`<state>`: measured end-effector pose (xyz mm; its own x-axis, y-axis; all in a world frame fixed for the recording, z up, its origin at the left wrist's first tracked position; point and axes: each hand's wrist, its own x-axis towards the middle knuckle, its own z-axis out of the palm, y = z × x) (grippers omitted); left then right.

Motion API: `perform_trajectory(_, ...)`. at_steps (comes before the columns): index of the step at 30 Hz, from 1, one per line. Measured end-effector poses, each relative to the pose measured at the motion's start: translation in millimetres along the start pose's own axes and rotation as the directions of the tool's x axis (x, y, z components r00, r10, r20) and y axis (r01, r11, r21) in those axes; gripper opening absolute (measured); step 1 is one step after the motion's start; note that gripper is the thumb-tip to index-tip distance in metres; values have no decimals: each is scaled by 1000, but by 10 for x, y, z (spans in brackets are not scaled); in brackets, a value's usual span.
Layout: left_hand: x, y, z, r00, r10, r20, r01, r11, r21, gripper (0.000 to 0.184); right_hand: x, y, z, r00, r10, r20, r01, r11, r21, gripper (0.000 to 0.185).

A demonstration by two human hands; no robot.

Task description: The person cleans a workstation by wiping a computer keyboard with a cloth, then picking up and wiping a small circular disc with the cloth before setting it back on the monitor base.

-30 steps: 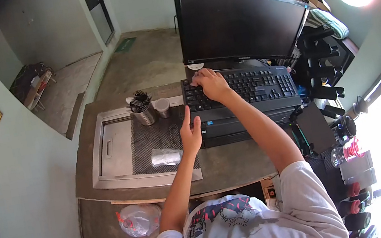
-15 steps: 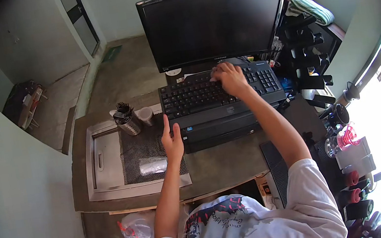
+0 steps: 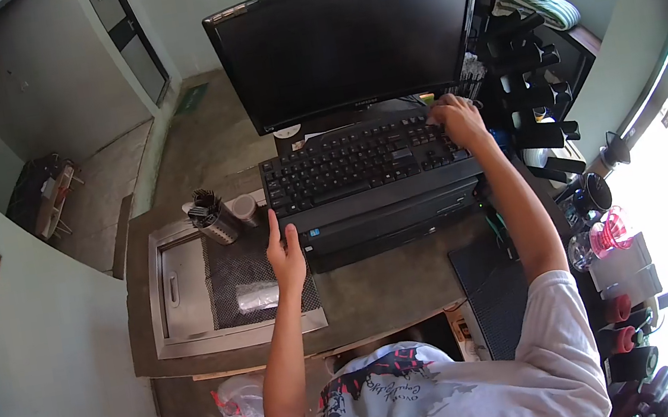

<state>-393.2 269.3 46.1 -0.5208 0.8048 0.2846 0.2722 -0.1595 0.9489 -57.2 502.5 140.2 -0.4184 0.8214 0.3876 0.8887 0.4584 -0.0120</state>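
A black keyboard (image 3: 353, 166) lies on top of a black computer case (image 3: 393, 221), in front of a large dark monitor (image 3: 352, 48). My left hand (image 3: 285, 260) grips the keyboard's front left corner, one finger along its side and the thumb at its front edge. Over the back right part of the keys, by the number pad, my right hand (image 3: 463, 122) is bent down with its fingers closed together. Something pale shows at those fingertips, too small to make out.
Left of the keyboard stand a metal cup of black utensils (image 3: 214, 219) and a pale canister (image 3: 244, 211). A clear plastic packet (image 3: 258, 296) lies on the dark mesh mat (image 3: 226, 269). Racked black cups and a pink dripper (image 3: 614, 228) line the right side.
My right hand has slid rightward across the keys, from the upper middle to the number pad side. My left hand stays at the keyboard's corner. The camera view has shifted slightly.
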Motion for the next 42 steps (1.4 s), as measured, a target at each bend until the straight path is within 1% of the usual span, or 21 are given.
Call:
perform_trajectory(2, 5, 3, 3, 1000, 10, 2, -10, 1000, -2, 52, -5, 133, -12, 1000, 24, 12, -23, 999, -32, 25)
perform_trajectory(5, 1, -3, 4, 1000, 27, 2, -27, 1000, -11, 52, -9, 286, 1, 977, 212, -27, -209, 974, 86, 20)
perform_trajectory(6, 1, -7, 8, 1000, 21, 1, -21, 1000, -23, 52, 7, 313, 44, 976, 215, -26, -212, 974, 84, 20)
perform_trajectory(9, -7, -5, 25, 1000, 9, -3, -10, 999, -48, 52, 101, 335, 300, 980, 156, -126, -108, 940, 324, 19)
perform_trajectory(10, -15, 8, 22, 1000, 4, -5, -4, 999, -44, 52, 116, 331, 353, 979, 158, -126, -110, 940, 323, 19)
perform_trajectory(13, 7, 35, 27, 1000, -4, -12, 3, 999, -33, 52, 208, 275, 461, 977, -100, -186, 172, 888, 426, 18)
perform_trajectory(14, 3, 26, 17, 1000, 6, -12, -7, 1000, -12, 52, 211, 284, 410, 978, -99, -184, 171, 886, 430, 18)
perform_trajectory(17, 2, 16, 10, 1000, 27, -12, -27, 999, 24, 52, 246, 448, 150, 982, 158, 106, -187, 906, 379, 17)
perform_trajectory(18, 3, 24, 15, 999, 23, -22, -23, 1000, 15, 52, 256, 432, 177, 982, 157, 106, -186, 907, 379, 17)
perform_trajectory(21, -6, 31, 43, 999, 12, -36, -12, 1000, -7, 51, 264, 321, 316, 990, 124, -73, -88, 922, 377, 15)
perform_trajectory(22, 1, 32, 48, 999, 21, -39, -21, 1000, -5, 51, 271, 303, 313, 989, 126, -72, -90, 923, 375, 15)
perform_trajectory(25, -10, 27, 28, 999, 33, -42, -33, 999, -1, 51, 249, 240, 276, 974, -123, -190, 208, 814, 542, 19)
perform_trajectory(26, -13, 26, 15, 1000, 1, -26, -1, 1000, 4, 51, 231, 316, 280, 975, -121, -187, 206, 815, 542, 19)
perform_trajectory(29, 1, -10, -36, 998, -65, 9, 65, 998, 16, 50, 160, 652, 234, 991, 135, 14, -127, 887, 443, 19)
perform_trajectory(30, 38, -121, -37, 995, 88, -54, -80, 988, 133, 49, 119, 652, 199, 990, 141, 15, -133, 888, 441, 19)
perform_trajectory(32, 91, -218, 15, 909, 400, -120, -332, 867, 372, 49, -18, 601, 56, 967, 234, 99, -254, 905, 341, 20)
perform_trajectory(33, 89, -218, 33, 910, 399, -111, -336, 868, 366, 49, -96, 559, 6, 948, 286, 138, -315, 905, 287, 21)
perform_trajectory(36, 101, 201, 77, 863, 501, 65, -379, 558, 738, 49, -291, 535, 12, 958, 271, 90, -285, 915, 284, 22)
perform_trajectory(37, 106, 302, 141, 860, 505, 75, -394, 561, 728, 49, -337, 527, 5, 964, 257, 63, -264, 922, 282, 23)
perform_trajectory(40, 65, 524, 414, 790, 485, 374, -583, 406, 704, 59, -482, 474, -6, 963, 263, 57, -268, 926, 265, 26)
perform_trajectory(42, 69, 514, 502, 785, 457, 418, -601, 399, 692, 60, -609, 510, 57, 975, 221, 7, -215, 940, 266, 25)
